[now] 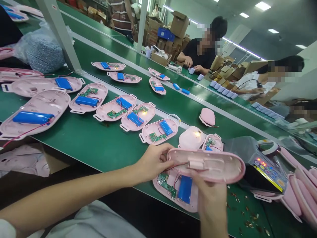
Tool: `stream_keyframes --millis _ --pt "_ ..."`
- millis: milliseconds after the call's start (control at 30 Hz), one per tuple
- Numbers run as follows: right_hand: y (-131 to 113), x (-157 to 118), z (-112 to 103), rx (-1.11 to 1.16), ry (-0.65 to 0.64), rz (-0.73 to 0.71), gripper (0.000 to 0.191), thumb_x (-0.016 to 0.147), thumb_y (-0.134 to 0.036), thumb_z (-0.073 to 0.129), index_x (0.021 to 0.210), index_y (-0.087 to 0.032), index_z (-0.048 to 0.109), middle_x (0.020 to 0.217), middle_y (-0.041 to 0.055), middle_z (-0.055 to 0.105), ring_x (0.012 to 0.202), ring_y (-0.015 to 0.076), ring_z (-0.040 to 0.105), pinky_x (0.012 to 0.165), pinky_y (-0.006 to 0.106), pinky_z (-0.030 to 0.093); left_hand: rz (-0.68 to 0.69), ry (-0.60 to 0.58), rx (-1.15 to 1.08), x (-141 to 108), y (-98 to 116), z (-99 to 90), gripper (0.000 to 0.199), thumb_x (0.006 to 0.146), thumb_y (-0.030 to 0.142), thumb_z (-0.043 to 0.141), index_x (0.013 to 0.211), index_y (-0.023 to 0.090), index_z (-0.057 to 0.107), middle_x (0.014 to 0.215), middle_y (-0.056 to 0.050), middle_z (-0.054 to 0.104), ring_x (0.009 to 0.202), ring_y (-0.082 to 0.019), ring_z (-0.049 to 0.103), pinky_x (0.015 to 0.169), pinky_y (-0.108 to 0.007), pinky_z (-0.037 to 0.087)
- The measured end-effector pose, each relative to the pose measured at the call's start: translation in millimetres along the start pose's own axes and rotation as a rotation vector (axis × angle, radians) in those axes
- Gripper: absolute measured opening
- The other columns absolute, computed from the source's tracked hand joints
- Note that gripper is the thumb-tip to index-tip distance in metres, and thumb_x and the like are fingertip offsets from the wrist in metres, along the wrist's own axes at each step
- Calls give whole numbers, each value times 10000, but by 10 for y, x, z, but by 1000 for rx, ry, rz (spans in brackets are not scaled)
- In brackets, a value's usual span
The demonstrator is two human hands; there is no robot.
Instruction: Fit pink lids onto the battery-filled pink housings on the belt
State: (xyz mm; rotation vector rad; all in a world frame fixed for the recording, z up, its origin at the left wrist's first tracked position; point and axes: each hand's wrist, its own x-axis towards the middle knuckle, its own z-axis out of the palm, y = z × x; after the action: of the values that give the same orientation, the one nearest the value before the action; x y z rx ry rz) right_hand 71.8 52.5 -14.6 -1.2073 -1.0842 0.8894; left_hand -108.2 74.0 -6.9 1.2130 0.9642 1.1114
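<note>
Both hands hold a pink oval plastic cover (223,165) tilted up, its hollow inside facing me. My left hand (155,162) is closed on its left end, near the thin dark red wires running to a small pale block inside it. My right hand (210,195) grips the lower edge from beneath, with its fingers partly hidden behind the cover. Right below lies a matching pink shell (194,207) on the table edge, with a green circuit board (166,185) and a blue battery pack (185,189) in it. The raised cover hides its upper part.
Several open pink shells (114,109) with blue batteries line the green table (99,148). A grey machine with a lit red display (262,165) stands right, beside stacked pink covers (300,195). Metal scraps (250,221) litter the near right. A person (201,49) works across the table.
</note>
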Motion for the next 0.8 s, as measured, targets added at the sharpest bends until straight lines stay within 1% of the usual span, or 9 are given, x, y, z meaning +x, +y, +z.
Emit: stream_keyframes --millis 67,133,233,333,400,433,533,600,800 --pt "-181 129 -184 -109 47 -146 570 707 -351 814 1198 -142 613 1102 122 668 1024 263 648 905 413 539 8 15 81 1 -3 -11 189 822 303 706 891 150 619 667 35 599 506 -87 563 470 -193 460" --pt "-385 259 -272 -362 84 -410 543 753 -355 778 1231 -168 601 1156 114 646 1067 260 628 954 417 501 57 -14 201 9 -10 -26 177 818 300 714 866 149 635 698 23 618 556 -95 575 501 -194 461" --pt "-589 451 -209 -892 -191 -760 373 832 -404 696 1142 -204 646 1092 74 681 995 237 635 1061 463 408 106 -37 336 27 -19 -54 182 840 325 703 890 155 663 740 7 651 652 -117 597 564 -203 475" --pt "-605 604 -27 -1125 -450 -916 332 898 -499 577 1016 -207 680 926 56 714 830 220 635 1103 521 315 125 -7 367 47 -15 -75 224 871 369 670 913 149 668 746 1 654 632 -109 578 561 -207 470" --pt "-551 665 85 -1124 -532 -895 332 905 -514 554 923 -210 687 816 38 704 737 197 617 991 445 404 143 -19 391 61 -5 -83 227 880 370 651 903 144 664 734 0 652 610 -106 571 552 -211 467" --pt "-517 683 128 -1122 -561 -863 319 900 -503 561 838 -213 678 737 19 681 678 177 597 855 369 448 147 -24 404 68 3 -85 220 884 362 639 898 144 661 731 -2 655 609 -108 577 551 -214 468" --pt "-431 706 182 -1118 -562 -786 341 861 -455 594 632 -202 593 543 -16 565 523 132 513 519 268 303 116 -35 419 89 31 -93 213 878 358 636 924 151 651 726 -5 666 618 -125 608 554 -225 481" --pt "-398 703 172 -1071 -542 -730 298 840 -434 598 656 -201 608 541 -25 570 505 124 513 491 259 276 82 -49 403 102 52 -101 241 877 374 640 968 151 646 775 -20 684 649 -141 630 578 -243 500" --pt "-338 608 170 -884 -474 -435 180 824 -358 577 852 -218 686 756 -15 703 649 153 630 606 264 409 50 -97 333 159 74 -109 235 925 324 564 1069 155 642 1005 -73 693 926 -212 642 778 -319 519"
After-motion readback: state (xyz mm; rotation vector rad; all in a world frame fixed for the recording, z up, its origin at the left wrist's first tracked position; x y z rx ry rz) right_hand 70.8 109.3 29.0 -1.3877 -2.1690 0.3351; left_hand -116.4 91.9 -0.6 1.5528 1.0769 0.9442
